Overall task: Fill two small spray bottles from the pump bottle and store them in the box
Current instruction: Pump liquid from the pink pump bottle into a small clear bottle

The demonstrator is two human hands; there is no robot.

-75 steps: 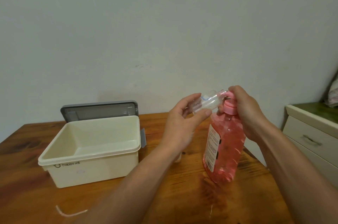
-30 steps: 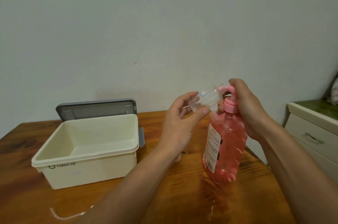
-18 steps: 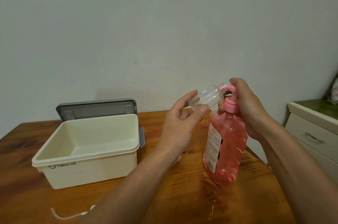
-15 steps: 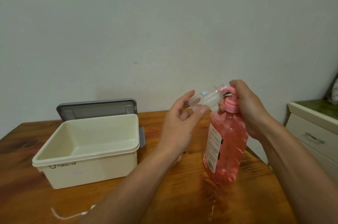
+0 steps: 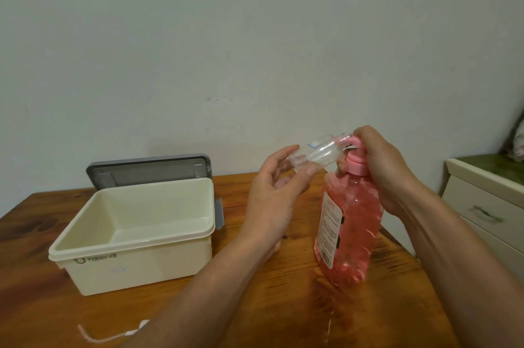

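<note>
Clear spray bottle (image 5: 316, 155) pinched by left hand (image 5: 273, 200) (tilted), mouth at pump bottle (image 5: 350, 222) spout.

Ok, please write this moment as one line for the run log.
left hand holds small spray bottle, mouth at spout | right hand grips pump bottle head | box open, lid behind

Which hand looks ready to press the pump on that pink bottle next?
The right hand: it grips the top of the pump bottle. The left hand is busy, pinching the small spray bottle, tilted with its mouth at the spout.
</note>
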